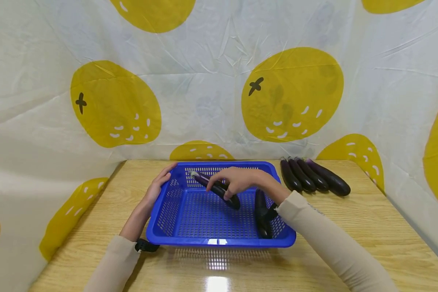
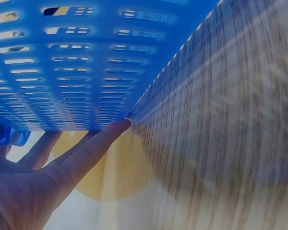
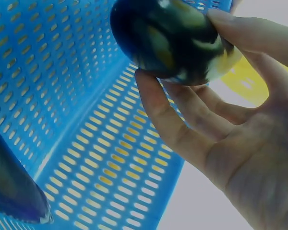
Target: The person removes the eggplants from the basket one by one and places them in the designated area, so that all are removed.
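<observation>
My right hand (image 1: 237,180) grips a dark purple eggplant (image 1: 219,190) between thumb and fingers, over the inside of a blue perforated plastic basket (image 1: 219,242). The eggplant slants, its pale stem end toward the back left. In the right wrist view, the rounded end of the eggplant (image 3: 168,43) faces the camera. My left hand (image 1: 157,188) rests on the basket's left side, thumb by the rim. In the left wrist view, straight fingers (image 2: 86,158) lie along the outer wall. Another eggplant (image 1: 261,207) lies inside along the right wall, partly covered by a black wrist device.
Several eggplants (image 1: 306,178) lie side by side on the wooden table (image 1: 350,227), behind and right of the basket. A white sheet (image 1: 204,101) printed with yellow fruit hangs behind and at the sides of the table.
</observation>
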Tool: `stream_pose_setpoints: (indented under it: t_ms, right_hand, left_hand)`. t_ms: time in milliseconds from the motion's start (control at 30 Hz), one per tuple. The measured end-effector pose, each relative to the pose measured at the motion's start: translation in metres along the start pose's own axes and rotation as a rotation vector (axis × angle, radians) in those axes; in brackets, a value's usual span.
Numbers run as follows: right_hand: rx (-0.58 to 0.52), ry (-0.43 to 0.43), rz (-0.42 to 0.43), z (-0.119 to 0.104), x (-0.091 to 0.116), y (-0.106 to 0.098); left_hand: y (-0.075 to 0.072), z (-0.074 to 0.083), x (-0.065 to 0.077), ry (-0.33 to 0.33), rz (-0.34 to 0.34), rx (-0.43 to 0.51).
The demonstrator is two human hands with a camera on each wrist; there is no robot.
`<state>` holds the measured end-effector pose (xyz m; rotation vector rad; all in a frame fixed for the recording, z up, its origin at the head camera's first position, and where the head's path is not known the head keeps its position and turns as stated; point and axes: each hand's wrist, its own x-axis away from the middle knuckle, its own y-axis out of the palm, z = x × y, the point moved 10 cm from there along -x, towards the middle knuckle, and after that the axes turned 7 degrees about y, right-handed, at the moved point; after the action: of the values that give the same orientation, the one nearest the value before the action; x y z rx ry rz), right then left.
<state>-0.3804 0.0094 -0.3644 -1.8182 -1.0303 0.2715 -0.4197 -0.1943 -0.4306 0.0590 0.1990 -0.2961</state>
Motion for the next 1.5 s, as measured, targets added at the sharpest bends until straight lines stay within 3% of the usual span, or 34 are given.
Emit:
stream_pose_setpoints:
  t_ms: [533, 767, 1033, 1300, 1500]
  right_hand:
    - [-0.070, -0.052, 0.134, 0.001, 0.037, -0.034]
    - [-0.116, -0.049, 0.231, 0.008, 0.055, -0.047]
    - [-0.188, 0.010, 0.347, 0.027, 0.081, -0.060]
    - [-0.264, -0.019, 0.486, 0.044, 0.113, -0.074]
    - [-0.267, 0.018, 0.564, 0.059, 0.135, -0.080]
  left_hand:
    - [0.002, 0.000, -0.002, -0.007, 0.000, 0.005]
    - [0.000, 0.000, -0.001, -0.003, -0.006, -0.014]
    - [0.000, 0.000, -0.001, -0.003, 0.000, -0.032]
    - [-0.002, 0.001, 0.000, 0.000, 0.008, -0.037]
    - [-0.003, 0.000, 0.001, -0.007, 0.008, -0.049]
